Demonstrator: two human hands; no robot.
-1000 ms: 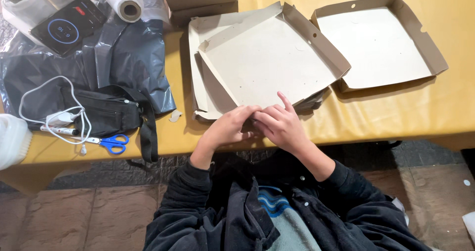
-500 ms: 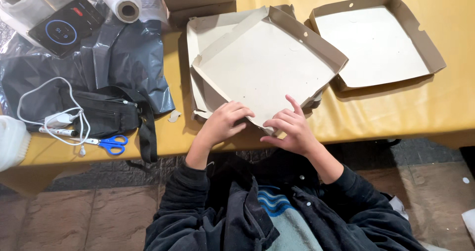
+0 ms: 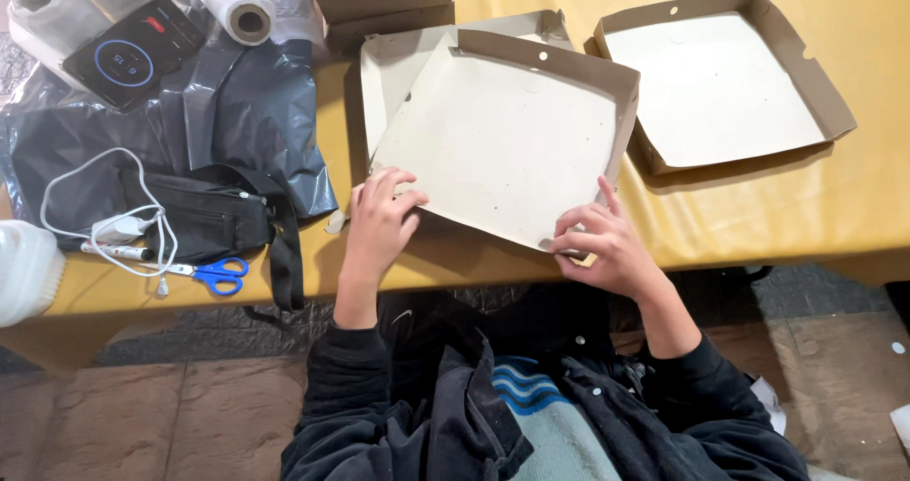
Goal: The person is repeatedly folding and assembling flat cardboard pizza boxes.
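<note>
both hands work a flat cardboard box blank (image 3: 502,145) at frame centre, mid-fold. left hand (image 3: 379,217) lies spread, pressing its near-left corner; right hand (image 3: 607,249) pinches the near-right corner. next, i judge, the near wall needs folding up.

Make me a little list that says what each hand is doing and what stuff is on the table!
left hand: flat on the near left corner of the half-folded box
right hand: pinching the box's near right corner
finished box: open, to the right, apart from the hands
table: yellow cover
scissors: blue handles, left of the left hand
black pouch: beside the scissors
white cable: on the pouch
phone: far left, screen lit
</note>
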